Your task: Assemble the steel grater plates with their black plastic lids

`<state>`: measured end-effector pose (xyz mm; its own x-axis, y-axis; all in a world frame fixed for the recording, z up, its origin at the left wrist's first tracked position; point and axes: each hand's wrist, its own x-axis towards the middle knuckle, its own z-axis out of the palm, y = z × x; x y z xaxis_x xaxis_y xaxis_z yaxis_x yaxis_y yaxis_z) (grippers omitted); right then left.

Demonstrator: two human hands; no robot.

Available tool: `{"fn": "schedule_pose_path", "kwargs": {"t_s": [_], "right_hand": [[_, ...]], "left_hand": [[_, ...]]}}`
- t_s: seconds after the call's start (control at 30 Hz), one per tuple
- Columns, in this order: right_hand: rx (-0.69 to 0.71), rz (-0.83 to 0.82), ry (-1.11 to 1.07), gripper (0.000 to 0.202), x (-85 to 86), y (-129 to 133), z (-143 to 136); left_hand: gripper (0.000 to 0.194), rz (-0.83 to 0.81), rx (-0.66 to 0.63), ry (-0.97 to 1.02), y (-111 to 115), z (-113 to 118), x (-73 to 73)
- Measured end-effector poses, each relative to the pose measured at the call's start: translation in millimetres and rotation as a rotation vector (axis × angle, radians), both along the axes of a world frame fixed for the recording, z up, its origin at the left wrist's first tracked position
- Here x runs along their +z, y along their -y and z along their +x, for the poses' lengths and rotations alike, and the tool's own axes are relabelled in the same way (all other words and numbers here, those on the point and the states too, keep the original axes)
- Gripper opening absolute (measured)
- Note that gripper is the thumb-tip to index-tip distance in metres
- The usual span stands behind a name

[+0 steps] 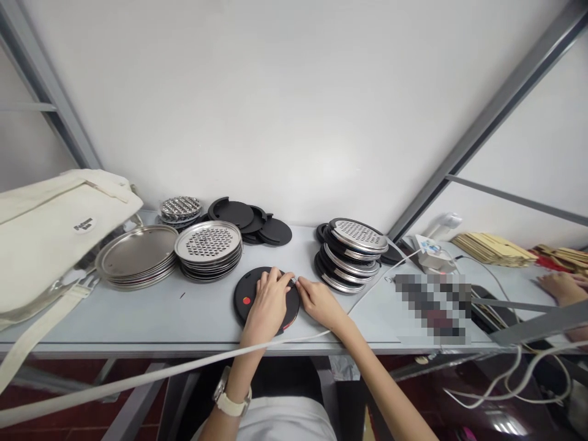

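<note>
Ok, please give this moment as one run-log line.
left hand: over black disc; right hand: at disc's right rim; left of disc: metal plate stack; right of disc: black-and-silver stack

On the desk [202, 318], the left hand [269, 301] lies on a black disc [247, 285], the right hand [319, 300] at its rim; plates [138, 252], graters [209, 242] and a bag [50, 239] are left.

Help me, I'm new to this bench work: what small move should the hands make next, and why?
Perhaps press gently at the right edge of the black disc with the right hand: its fingertips are at that edge, close to those of the left hand, which lies across the disc and seems to steady it.
</note>
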<state>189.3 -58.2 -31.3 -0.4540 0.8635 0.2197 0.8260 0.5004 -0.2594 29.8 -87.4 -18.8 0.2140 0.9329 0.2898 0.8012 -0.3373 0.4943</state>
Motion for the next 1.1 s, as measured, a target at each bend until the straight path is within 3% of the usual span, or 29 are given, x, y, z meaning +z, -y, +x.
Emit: {"fn": "schedule_pose_path", "kwargs": {"t_s": [0.5,1.1], "right_hand": [[-0.083,-0.065,0.009,0.027,8.3,8,-6],[-0.144,-0.052,0.003,0.026,6.5,12,-11]], "left_hand": [[0.037,-0.013,-0.023,0.01,0,-1,1.1],[0.035,-0.022,-0.028,-0.059,0,-1,5.6]]}}
